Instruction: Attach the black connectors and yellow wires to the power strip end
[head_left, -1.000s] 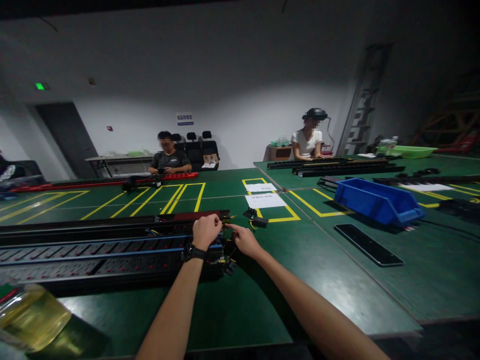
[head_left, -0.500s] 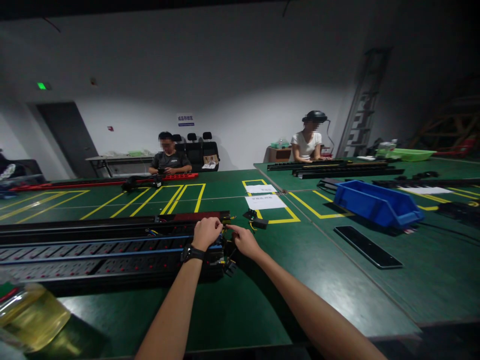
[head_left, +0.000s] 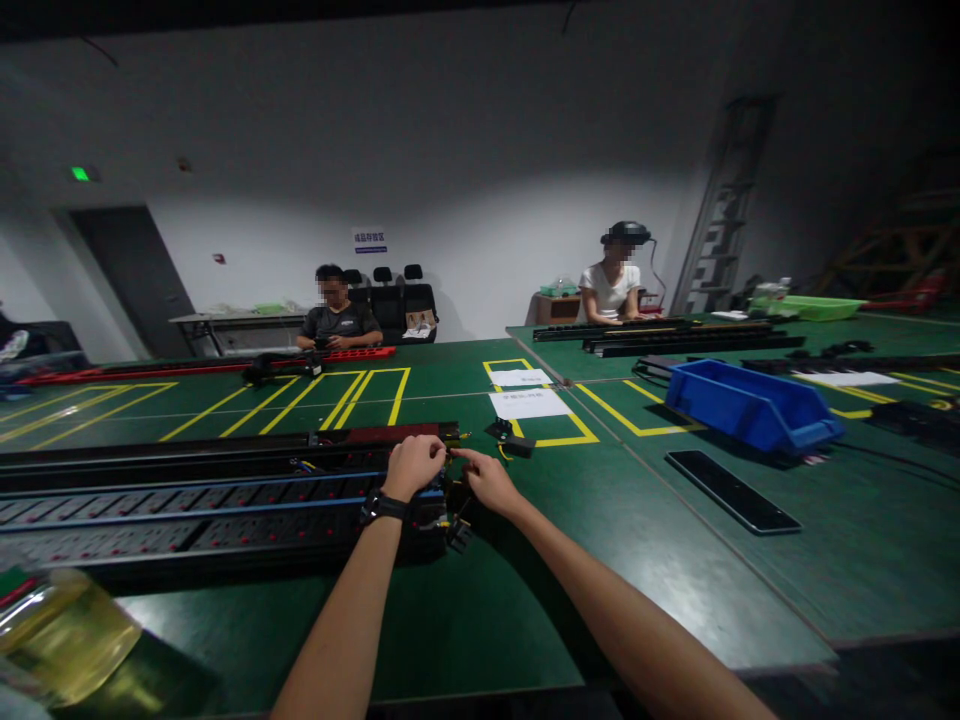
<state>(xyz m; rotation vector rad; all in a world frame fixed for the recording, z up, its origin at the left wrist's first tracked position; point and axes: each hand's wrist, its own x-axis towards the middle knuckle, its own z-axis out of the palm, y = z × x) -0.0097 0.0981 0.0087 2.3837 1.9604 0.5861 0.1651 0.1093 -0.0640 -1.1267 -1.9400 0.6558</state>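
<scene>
Long black power strips [head_left: 292, 525] with rows of sockets and small red dots lie side by side on the green table, their open ends in front of me. My left hand [head_left: 416, 465], a dark watch on its wrist, rests over the end of one strip with fingers curled in a pinch. Facing it, my right hand [head_left: 489, 480] has its index finger stretched toward the left fingertips, the other fingers bent. What sits between the fingertips is too small to make out. A black end piece [head_left: 459, 535] with short wires hangs just below the hands.
Another black piece with a yellow wire [head_left: 514, 440] lies beyond my right hand. Rightward are a phone-like dark slab [head_left: 731, 490] and a blue bin [head_left: 750, 405]. A jar of yellow liquid [head_left: 67, 635] stands near left. White papers [head_left: 529, 403] lie ahead; two people sit across the table.
Both hands stay almost exactly in place at the strip's end. The view has shifted very slightly; nothing else visibly differs.
</scene>
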